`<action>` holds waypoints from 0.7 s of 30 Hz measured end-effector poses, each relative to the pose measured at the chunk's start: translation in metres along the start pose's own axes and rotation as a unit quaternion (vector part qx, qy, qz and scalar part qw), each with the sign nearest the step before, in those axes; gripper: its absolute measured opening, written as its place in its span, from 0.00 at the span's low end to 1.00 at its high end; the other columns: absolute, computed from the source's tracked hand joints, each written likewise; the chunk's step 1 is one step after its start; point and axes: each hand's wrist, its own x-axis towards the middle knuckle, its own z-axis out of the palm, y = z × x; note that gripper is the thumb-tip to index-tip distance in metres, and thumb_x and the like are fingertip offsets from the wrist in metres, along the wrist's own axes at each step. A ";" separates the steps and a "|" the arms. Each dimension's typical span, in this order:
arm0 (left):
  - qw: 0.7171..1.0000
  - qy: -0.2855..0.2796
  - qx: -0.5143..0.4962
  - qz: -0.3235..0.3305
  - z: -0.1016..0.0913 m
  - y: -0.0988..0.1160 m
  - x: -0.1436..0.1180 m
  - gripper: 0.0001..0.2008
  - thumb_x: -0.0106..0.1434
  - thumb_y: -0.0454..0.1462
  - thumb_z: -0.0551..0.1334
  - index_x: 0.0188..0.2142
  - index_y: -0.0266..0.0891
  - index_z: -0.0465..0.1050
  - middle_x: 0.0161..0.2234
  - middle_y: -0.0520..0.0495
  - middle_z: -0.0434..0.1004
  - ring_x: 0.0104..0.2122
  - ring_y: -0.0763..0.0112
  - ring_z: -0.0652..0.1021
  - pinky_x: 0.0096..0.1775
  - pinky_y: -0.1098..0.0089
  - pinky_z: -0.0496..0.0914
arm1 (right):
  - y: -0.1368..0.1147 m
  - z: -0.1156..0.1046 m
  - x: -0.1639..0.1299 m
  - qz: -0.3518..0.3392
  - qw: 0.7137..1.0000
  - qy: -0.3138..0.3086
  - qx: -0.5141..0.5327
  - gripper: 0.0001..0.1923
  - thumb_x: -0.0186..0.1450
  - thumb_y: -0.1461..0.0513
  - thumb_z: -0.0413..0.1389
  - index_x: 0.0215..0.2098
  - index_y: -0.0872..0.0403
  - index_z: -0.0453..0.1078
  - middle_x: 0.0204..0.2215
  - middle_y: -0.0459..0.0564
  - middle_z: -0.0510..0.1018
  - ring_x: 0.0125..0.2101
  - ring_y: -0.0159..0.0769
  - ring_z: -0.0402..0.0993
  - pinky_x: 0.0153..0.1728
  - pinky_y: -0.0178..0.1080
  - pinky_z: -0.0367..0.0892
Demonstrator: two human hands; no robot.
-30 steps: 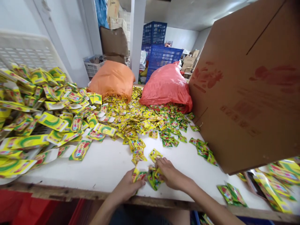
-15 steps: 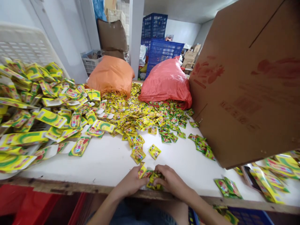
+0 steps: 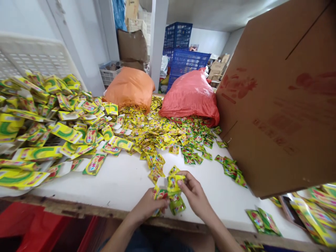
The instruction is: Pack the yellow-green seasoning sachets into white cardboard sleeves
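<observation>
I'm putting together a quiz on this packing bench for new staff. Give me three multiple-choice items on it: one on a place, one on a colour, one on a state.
1. Where does the big cardboard box stand?
A. on the table's right side
B. on the floor
C. on the table's left side

2. What colour is the sack to the left of the red sack?
A. blue
B. orange
C. white

3. What are the hands doing?
A. resting flat on the table
B. both holding small sachets
C. lifting a crate

Answers:
1 A, the box fills the right of the white table.
2 B, the orange sack lies beside the red one, behind the loose sachet pile.
3 B, the left hand and right hand each have a grip on the small sachets near the table's front edge.
</observation>
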 end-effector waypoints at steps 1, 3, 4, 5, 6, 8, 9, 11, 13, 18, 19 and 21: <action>1.000 -0.004 0.004 0.007 0.000 0.000 0.000 0.15 0.45 0.42 0.67 0.26 0.32 0.69 0.19 0.53 0.67 0.18 0.76 0.67 0.24 0.71 0.65 | -0.003 0.005 0.005 -0.021 1.000 0.015 -0.008 0.11 0.65 0.56 0.46 0.44 0.53 0.59 0.29 0.45 0.68 0.29 0.33 0.67 0.30 0.33 0.63; 1.000 -0.011 0.008 0.019 0.000 0.001 -0.001 0.15 0.46 0.42 0.67 0.26 0.32 0.69 0.19 0.54 0.67 0.19 0.76 0.67 0.24 0.72 0.65 | -0.007 0.013 0.011 -0.074 0.995 0.017 -0.062 0.09 0.66 0.58 0.46 0.42 0.53 0.61 0.33 0.48 0.69 0.34 0.35 0.67 0.35 0.35 0.63; 1.000 -0.013 0.005 0.024 -0.001 0.001 -0.001 0.15 0.46 0.43 0.67 0.26 0.33 0.69 0.19 0.54 0.67 0.19 0.76 0.67 0.24 0.73 0.66 | -0.009 0.015 0.013 -0.099 0.991 0.008 -0.092 0.08 0.66 0.60 0.46 0.41 0.53 0.62 0.35 0.49 0.69 0.36 0.36 0.67 0.38 0.36 0.62; 0.999 -0.016 0.002 0.029 -0.001 0.001 -0.002 0.15 0.46 0.43 0.67 0.26 0.33 0.69 0.19 0.54 0.67 0.19 0.76 0.67 0.24 0.73 0.66 | -0.011 0.015 0.014 -0.119 0.986 -0.005 -0.118 0.08 0.66 0.61 0.45 0.41 0.53 0.63 0.36 0.50 0.69 0.38 0.36 0.66 0.40 0.37 0.62; 0.999 -0.021 0.000 0.032 -0.002 0.001 -0.002 0.15 0.46 0.43 0.67 0.26 0.33 0.69 0.19 0.54 0.67 0.19 0.76 0.67 0.25 0.73 0.66 | -0.014 0.014 0.014 -0.134 0.981 -0.022 -0.138 0.08 0.66 0.63 0.45 0.40 0.53 0.63 0.36 0.50 0.69 0.39 0.37 0.66 0.40 0.37 0.62; 0.999 -0.027 -0.002 0.033 -0.003 0.000 -0.001 0.16 0.46 0.44 0.67 0.25 0.33 0.69 0.19 0.53 0.67 0.20 0.75 0.68 0.25 0.72 0.66 | -0.021 0.008 0.014 -0.152 0.973 -0.061 -0.163 0.09 0.66 0.65 0.45 0.41 0.53 0.65 0.36 0.50 0.69 0.39 0.37 0.66 0.41 0.38 0.62; 0.999 -0.029 -0.002 0.031 -0.004 -0.001 -0.001 0.16 0.46 0.44 0.67 0.25 0.33 0.69 0.19 0.53 0.67 0.20 0.75 0.68 0.25 0.72 0.66 | -0.024 0.006 0.014 -0.159 0.968 -0.082 -0.174 0.10 0.65 0.66 0.45 0.41 0.52 0.65 0.36 0.50 0.68 0.40 0.37 0.66 0.41 0.38 0.62; 0.999 -0.032 -0.001 0.021 -0.005 -0.002 0.000 0.16 0.46 0.45 0.67 0.26 0.33 0.69 0.20 0.53 0.68 0.20 0.75 0.68 0.25 0.73 0.66 | -0.030 0.001 0.017 -0.164 0.961 -0.116 -0.193 0.12 0.64 0.69 0.45 0.41 0.52 0.67 0.37 0.50 0.67 0.41 0.36 0.65 0.43 0.39 0.62; 0.999 -0.031 -0.001 0.014 -0.005 -0.004 0.001 0.17 0.46 0.45 0.67 0.27 0.33 0.70 0.20 0.53 0.68 0.20 0.75 0.68 0.25 0.73 0.66 | -0.034 -0.001 0.020 -0.157 0.956 -0.134 -0.209 0.15 0.63 0.70 0.45 0.42 0.51 0.68 0.36 0.49 0.67 0.40 0.35 0.66 0.42 0.38 0.63; 0.999 -0.031 0.002 0.022 -0.007 -0.006 0.002 0.16 0.47 0.44 0.66 0.26 0.32 0.70 0.21 0.50 0.71 0.20 0.74 0.70 0.26 0.72 0.67 | -0.041 0.003 0.028 -0.123 0.950 -0.140 -0.251 0.16 0.60 0.73 0.46 0.39 0.51 0.69 0.35 0.48 0.64 0.37 0.33 0.66 0.42 0.36 0.63; 0.999 -0.028 0.002 0.022 -0.007 -0.007 0.002 0.16 0.47 0.44 0.66 0.26 0.32 0.70 0.21 0.50 0.71 0.20 0.73 0.70 0.26 0.72 0.66 | -0.043 0.005 0.028 -0.118 0.947 -0.138 -0.265 0.16 0.60 0.73 0.46 0.39 0.52 0.69 0.35 0.48 0.64 0.37 0.33 0.66 0.41 0.35 0.63; 0.999 -0.023 0.005 0.026 -0.008 -0.006 0.001 0.15 0.48 0.44 0.65 0.25 0.32 0.70 0.20 0.49 0.72 0.21 0.72 0.71 0.26 0.72 0.66 | -0.047 0.011 0.028 -0.112 0.938 -0.138 -0.296 0.15 0.60 0.73 0.46 0.37 0.53 0.70 0.35 0.49 0.64 0.35 0.33 0.65 0.39 0.35 0.63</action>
